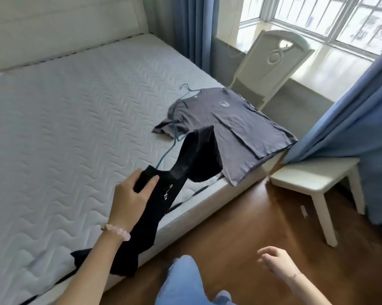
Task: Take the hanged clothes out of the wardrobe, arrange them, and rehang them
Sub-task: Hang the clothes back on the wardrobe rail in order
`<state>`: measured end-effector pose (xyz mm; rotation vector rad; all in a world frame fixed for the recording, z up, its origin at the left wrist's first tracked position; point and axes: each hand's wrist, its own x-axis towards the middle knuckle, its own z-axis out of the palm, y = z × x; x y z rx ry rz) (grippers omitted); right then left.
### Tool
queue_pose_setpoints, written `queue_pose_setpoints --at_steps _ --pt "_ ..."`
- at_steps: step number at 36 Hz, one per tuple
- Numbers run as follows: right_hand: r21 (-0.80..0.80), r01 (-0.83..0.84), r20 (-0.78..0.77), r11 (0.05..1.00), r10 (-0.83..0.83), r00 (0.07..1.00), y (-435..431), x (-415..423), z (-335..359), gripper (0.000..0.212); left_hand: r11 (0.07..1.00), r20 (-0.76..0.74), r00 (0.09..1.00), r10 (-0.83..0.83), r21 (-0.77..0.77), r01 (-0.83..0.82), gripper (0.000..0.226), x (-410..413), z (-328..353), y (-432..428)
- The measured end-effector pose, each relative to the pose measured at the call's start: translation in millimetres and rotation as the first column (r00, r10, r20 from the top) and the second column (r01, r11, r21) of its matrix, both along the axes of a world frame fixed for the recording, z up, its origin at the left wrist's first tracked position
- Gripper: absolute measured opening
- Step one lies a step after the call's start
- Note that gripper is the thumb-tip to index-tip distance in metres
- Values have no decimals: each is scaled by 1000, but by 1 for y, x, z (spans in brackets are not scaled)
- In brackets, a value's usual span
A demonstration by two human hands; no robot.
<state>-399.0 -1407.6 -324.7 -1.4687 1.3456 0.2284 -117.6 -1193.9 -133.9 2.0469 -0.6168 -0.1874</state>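
Now the left hand (131,195) grips a black shirt (163,194) near its neck, fingers closed over bunched cloth, thumb on top. A blue hanger (173,140) is still in this shirt: its wire shows at the collar and runs up past one raised shoulder. The shirt slants above the edge of the bed (64,128), the shoulder end lifted toward the window (331,16), the hem end trailing down onto the mattress by the left forearm. A pink bead bracelet (117,231) sits on that wrist.

The right hand (276,260) hovers over the wood floor (240,227), empty, fingers loosely spread and curled.

Farther along, a grey shirt (234,126) lies flat at the bed's corner, its hem hanging a little over the side. A second hanger (186,89) pokes from its collar. Beyond the corner stands a white chair (271,62), and a white stool (313,179) stands beside the blue curtain (350,133).
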Motion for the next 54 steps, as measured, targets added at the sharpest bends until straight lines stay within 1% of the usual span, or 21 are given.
queue_pose_setpoints --at_steps 3,6,9,12,15,18,21,25,27,31,34,38,40,41,43,46,50,52,54 --pt "-7 34 -4 999 -34 999 -20 -12 0 26 995 -108 993 43 -81 -52 15 7 3 -33" --pt "-2 28 2 1000 -28 1000 -42 -12 5 25 986 -202 977 73 -134 -101 16 15 -1 -65" --pt "-18 44 52 999 -43 998 -69 1 17 24 982 -222 972 71 -154 -107 18 24 -5 -97" --pt "-15 77 107 997 -75 991 -101 19 26 24 973 -228 967 114 -173 -155 16 43 -7 -131" --pt "-39 59 135 998 -53 989 -141 45 30 24 960 -212 967 141 -208 -186 15 68 -7 -171" --pt "-80 5 132 997 6 991 -189 83 33 25 954 -198 967 161 -220 -204 17 104 -8 -209" --pt "-121 -68 104 990 81 991 -248 133 28 26 938 -201 957 212 -233 -256 21 154 -11 -243" --pt "-161 -159 50 974 169 984 -329 218 25 23 921 -181 930 319 -173 -349 25 228 -16 -277" --pt "-206 -228 33 952 240 970 -363 272 36 26 909 -165 917 364 -153 -388 25 264 -21 -287" --pt "-319 -415 -19 852 432 902 -421 384 49 23 876 -170 879 446 -117 -467 22 318 -44 -305" --pt "-362 -478 -26 800 503 864 -444 462 45 19 869 -244 852 463 -63 -490 23 340 -78 -321" --pt "-392 -576 -57 717 606 794 -460 551 19 27 857 -326 804 497 38 -514 27 358 -134 -349" --pt "-407 -636 -97 655 661 744 -466 588 -1 32 846 -379 771 512 64 -530 20 365 -165 -361" --pt "-414 -666 -117 621 689 715 -468 606 -11 34 839 -396 755 523 85 -537 16 368 -181 -366" --pt "-433 -717 -148 546 741 654 -473 639 -35 37 821 -403 725 559 144 -552 28 374 -212 -375" --pt "-476 -798 -241 370 818 523 -485 686 -74 41 777 -414 663 624 236 -583 46 386 -253 -386" --pt "-478 -863 -336 165 873 353 -502 741 -121 54 732 -453 585 673 293 -615 53 401 -303 -397" --pt "-471 -877 -366 92 885 289 -510 762 -138 61 697 -473 532 703 306 -649 53 405 -323 -405" --pt "-487 -871 -370 58 890 266 -518 779 -153 66 680 -472 509 720 331 -654 51 407 -339 -412"
